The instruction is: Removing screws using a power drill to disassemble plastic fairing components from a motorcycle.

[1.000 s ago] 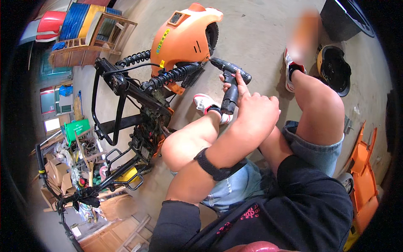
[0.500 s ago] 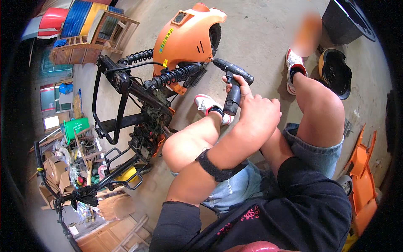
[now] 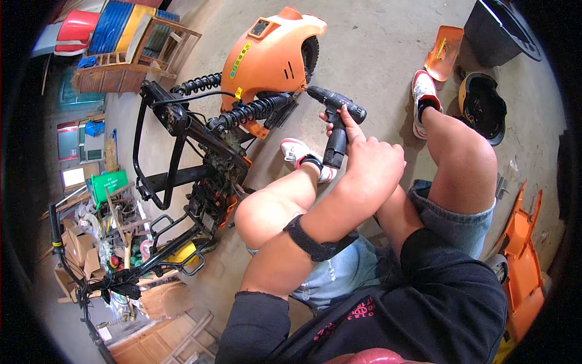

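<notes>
My right hand point(image 3: 353, 132) is wrapped round the handle of a black cordless drill point(image 3: 335, 125), fingers at its front and thumb on the near side. The drill's nose points left, at the lower edge of an orange fender point(image 3: 270, 51); whether the bit touches it is too small to tell. Across my right wrist lies my left hand point(image 3: 382, 155), its fingers curled round and partly hidden. Behind the fender shows part of a black tyre point(image 3: 310, 54). Two black coil-spring shock absorbers point(image 3: 254, 110) join it to a black vehicle frame point(image 3: 176, 121).
An orange panel point(image 3: 445, 54), a yellow and black helmet-like shell point(image 3: 483, 106) and a black tub point(image 3: 500, 36) are at the far right. More orange panels point(image 3: 522, 267) lie right. Handlebars point(image 3: 91, 288), cardboard boxes point(image 3: 82, 242) and a wooden chair point(image 3: 160, 45) occupy the left.
Hands and drill have hardly moved. The orange panel on the floor, blurred before, is now sharp.
</notes>
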`<state>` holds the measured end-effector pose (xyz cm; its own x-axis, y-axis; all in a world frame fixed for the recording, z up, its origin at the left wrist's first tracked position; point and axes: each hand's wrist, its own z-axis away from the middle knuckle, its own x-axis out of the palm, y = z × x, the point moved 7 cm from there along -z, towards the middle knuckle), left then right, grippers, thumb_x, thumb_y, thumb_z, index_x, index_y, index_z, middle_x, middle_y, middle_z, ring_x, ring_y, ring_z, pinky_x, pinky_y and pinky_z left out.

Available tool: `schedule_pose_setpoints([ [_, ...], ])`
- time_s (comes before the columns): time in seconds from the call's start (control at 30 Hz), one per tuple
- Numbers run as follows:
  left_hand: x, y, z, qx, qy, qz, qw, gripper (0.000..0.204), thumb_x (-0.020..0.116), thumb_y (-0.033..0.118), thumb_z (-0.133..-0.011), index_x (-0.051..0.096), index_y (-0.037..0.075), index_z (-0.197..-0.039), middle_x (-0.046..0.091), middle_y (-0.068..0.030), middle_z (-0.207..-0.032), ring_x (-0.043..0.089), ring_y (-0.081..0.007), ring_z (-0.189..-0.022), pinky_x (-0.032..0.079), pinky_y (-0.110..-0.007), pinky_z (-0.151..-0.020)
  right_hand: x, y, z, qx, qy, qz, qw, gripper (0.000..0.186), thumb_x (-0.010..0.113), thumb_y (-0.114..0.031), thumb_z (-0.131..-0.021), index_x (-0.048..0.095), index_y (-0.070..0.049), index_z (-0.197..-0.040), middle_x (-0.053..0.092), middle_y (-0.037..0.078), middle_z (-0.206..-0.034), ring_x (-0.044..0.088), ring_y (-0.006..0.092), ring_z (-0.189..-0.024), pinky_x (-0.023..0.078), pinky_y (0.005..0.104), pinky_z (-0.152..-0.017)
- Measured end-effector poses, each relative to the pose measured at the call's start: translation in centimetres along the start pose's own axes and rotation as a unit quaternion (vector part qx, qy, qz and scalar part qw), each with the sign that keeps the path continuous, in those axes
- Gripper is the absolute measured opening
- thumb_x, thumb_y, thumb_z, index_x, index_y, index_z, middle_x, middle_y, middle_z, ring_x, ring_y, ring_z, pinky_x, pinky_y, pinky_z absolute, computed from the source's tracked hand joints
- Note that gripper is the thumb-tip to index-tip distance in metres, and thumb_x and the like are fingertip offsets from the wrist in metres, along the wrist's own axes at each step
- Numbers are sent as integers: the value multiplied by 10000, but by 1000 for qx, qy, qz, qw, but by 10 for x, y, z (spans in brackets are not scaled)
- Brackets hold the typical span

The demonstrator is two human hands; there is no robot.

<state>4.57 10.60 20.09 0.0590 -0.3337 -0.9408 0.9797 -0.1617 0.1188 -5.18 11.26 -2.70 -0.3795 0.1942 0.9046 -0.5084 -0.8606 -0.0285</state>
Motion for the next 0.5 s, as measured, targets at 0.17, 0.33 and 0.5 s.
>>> schedule_pose_setpoints([
  [0.17,-2,2,-1,7,14,10,1000,296,596,333,-850,664,45,-865,673,-147,-733,669,-298,-734,519,-391,-699,-5,0,-4,13,28,17,999,451,584,-493,-886,625,-97,-1099,597,-38,-651,569,66,-538,456,199,-465],
  [0.33,0,1,1,9,15,7,1000,290,599,329,-850,660,47,-865,667,-145,-720,669,-296,-732,519,-377,-683,0,1,-6,59,30,3,998,321,586,-386,-898,638,-99,-1033,612,-13,-644,573,91,-519,471,209,-471],
  [0.5,-3,5,2,16,21,-13,1000,289,602,332,-850,657,48,-862,657,-139,-712,666,-291,-725,519,-373,-672,-1,-12,-5,-4,104,79,991,238,561,-284,-896,628,-74,-987,623,20,-653,568,114,-514,483,225,-483],
])
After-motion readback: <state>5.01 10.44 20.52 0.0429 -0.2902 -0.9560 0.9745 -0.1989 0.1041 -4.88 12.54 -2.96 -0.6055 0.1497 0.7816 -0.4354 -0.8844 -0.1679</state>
